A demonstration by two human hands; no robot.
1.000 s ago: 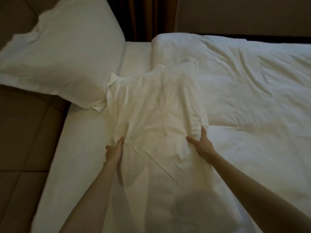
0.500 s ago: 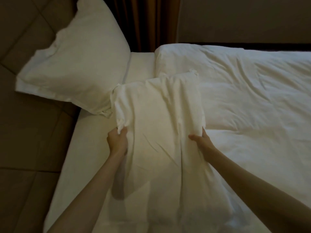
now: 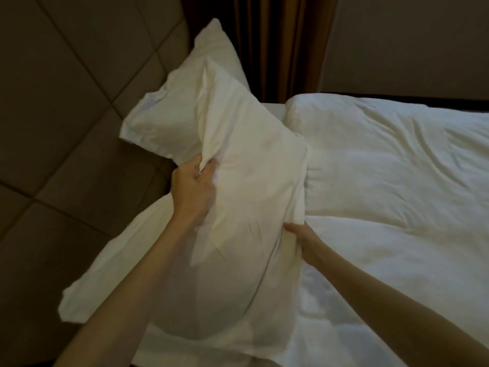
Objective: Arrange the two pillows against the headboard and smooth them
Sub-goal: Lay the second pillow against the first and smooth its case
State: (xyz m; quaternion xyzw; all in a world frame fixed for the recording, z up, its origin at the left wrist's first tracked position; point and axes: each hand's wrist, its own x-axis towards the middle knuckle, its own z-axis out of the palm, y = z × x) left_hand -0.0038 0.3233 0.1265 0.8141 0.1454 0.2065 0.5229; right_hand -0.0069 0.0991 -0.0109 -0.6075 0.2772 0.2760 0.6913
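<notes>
A white pillow (image 3: pixel 254 165) is lifted off the bed, tilted up toward the padded headboard (image 3: pixel 66 102) on the left. My left hand (image 3: pixel 193 189) is shut on a bunch of its cover at its left edge. On its right lower edge my right hand (image 3: pixel 304 239) grips it, fingers tucked underneath. Behind it, a second white pillow (image 3: pixel 169 120) leans against the headboard, partly hidden by the lifted one.
A rumpled white duvet (image 3: pixel 397 181) covers the bed to the right. The white sheet (image 3: pixel 111 274) shows at the mattress's left edge. Brown curtains (image 3: pixel 277 43) hang behind the bed's far corner, next to a plain wall (image 3: pixel 410 41).
Both hands have raised the near pillow off the bed and swung it left toward the headboard, so it now overlaps the far pillow. The view has shifted left.
</notes>
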